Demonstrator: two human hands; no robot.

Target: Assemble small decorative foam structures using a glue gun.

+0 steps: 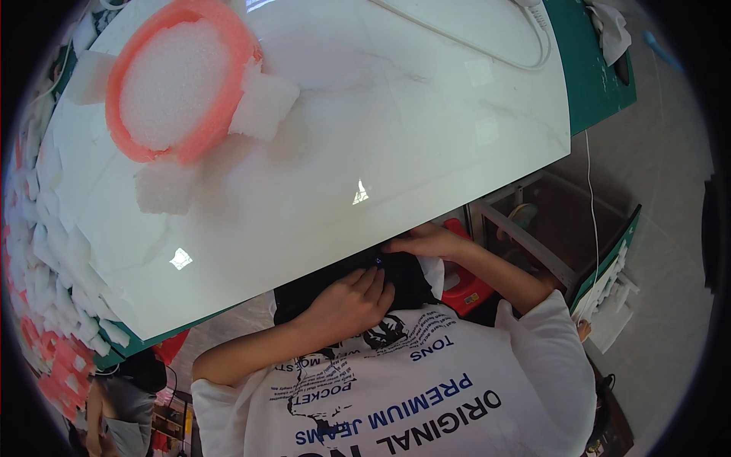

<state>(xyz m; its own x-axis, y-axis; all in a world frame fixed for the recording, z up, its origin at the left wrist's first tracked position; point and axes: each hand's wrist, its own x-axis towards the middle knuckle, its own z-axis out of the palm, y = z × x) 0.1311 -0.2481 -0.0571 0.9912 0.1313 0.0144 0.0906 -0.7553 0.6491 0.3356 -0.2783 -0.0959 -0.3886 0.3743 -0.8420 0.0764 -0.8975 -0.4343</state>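
Observation:
Both hands are low over the dark clothing [304, 293] on my lap, just below the table's near edge. My left hand [354, 298] lies across the cloth with fingers extended, slightly apart, and nothing visible in it. Beside the edge, my right hand [426, 241] has its fingers curled in toward the dark cloth; whatever they pinch is too small or hidden. A tiny shiny blue spot shows on the cloth between the hands. On the white marbled table [426, 122], away from both hands, is a round white foam piece [177, 85] inside a pink foam ring [126, 137].
White foam blocks [265, 103] sit against the ring. A white cable [472, 52] runs over the table's far right. Heaps of white and pink foam pieces [68, 259] line the left. A red stool [466, 293] stands under the table; another person [126, 411] is at lower left.

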